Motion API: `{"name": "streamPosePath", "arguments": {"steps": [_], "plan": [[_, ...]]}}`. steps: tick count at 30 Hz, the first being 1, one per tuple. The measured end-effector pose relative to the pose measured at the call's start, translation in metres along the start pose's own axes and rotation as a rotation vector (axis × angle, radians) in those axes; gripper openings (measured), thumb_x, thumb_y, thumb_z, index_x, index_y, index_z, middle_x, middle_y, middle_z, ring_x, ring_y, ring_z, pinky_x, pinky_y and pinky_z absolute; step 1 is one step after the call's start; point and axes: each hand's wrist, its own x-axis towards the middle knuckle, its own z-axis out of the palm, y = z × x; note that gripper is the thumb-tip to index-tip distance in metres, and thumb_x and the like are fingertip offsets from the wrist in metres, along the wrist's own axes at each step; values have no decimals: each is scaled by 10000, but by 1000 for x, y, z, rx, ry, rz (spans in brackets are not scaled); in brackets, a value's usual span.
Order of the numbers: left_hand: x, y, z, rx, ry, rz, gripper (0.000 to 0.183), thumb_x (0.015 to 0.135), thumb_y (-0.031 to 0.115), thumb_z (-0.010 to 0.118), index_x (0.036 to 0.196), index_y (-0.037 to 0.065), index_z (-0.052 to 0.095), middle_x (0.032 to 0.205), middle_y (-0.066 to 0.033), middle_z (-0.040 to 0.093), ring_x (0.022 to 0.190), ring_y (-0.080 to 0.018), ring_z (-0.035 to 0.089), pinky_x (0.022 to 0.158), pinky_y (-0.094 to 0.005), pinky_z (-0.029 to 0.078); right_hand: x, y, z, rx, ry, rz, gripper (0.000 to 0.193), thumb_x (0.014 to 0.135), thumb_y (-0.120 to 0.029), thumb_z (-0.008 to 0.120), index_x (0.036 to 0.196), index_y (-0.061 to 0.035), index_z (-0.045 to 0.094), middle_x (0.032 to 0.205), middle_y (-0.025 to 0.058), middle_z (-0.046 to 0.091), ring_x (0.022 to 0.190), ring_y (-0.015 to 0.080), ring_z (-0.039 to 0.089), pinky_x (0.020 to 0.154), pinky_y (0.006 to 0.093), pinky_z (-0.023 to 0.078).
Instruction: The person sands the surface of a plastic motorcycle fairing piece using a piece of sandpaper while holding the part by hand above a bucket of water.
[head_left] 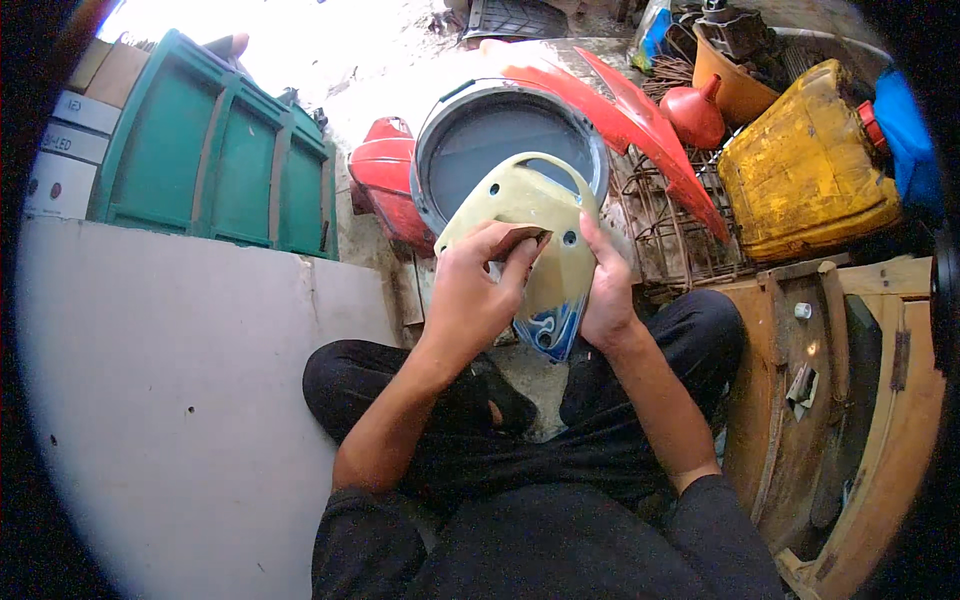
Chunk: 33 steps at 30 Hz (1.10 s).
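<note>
A pale yellow plastic panel [548, 280], probably a vehicle fairing, is tilted in front of me with a looped end pointing away. Blue glossy finish with white marks covers its near tip, and small holes dot its face. My right hand [608, 290] grips the panel's right edge, thumb on top. Pinched in my left hand [480, 285] is a folded piece of brown sandpaper [520, 238], held at the panel's surface. Just beyond, the panel's far end overlaps the rim of a round bucket [421, 170] holding grey water [500, 135].
Red plastic panels [383, 170] lie left of the bucket, and a long red fender [640, 120] curves along its right. A red funnel [697, 115], a dirty yellow jerrycan [810, 170] and wooden furniture [800, 400] fill the right. On the left stand a white board [190, 360] and green frame [215, 150].
</note>
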Motion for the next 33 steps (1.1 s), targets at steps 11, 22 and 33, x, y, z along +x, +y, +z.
{"name": "streamPosePath", "arguments": {"steps": [11,22,33], "plan": [[-5,-1,10,300,154,297,231,807,14,647,1028,60,697,929,-129,648,849,-316,633,770,-406,486,4,6,-14,-33,-45,23,564,1025,-486,362,1337,-37,502,1179,101,652,1033,217,651,893,369,525],[-9,-2,12,484,150,368,318,753,32,654,1066,86,679,969,-78,625,914,-282,605,811,-396,437,4,6,-14,-63,-75,-21,578,1033,-490,336,1358,-34,480,1241,121,624,1100,241,630,943,389,510],[-19,3,24,600,106,421,390,681,28,655,1067,87,673,972,-49,591,903,-252,563,792,-386,419,1,8,-16,20,-33,-21,554,1041,-438,338,1389,-19,440,1282,145,591,1156,245,594,1007,377,465]]}}
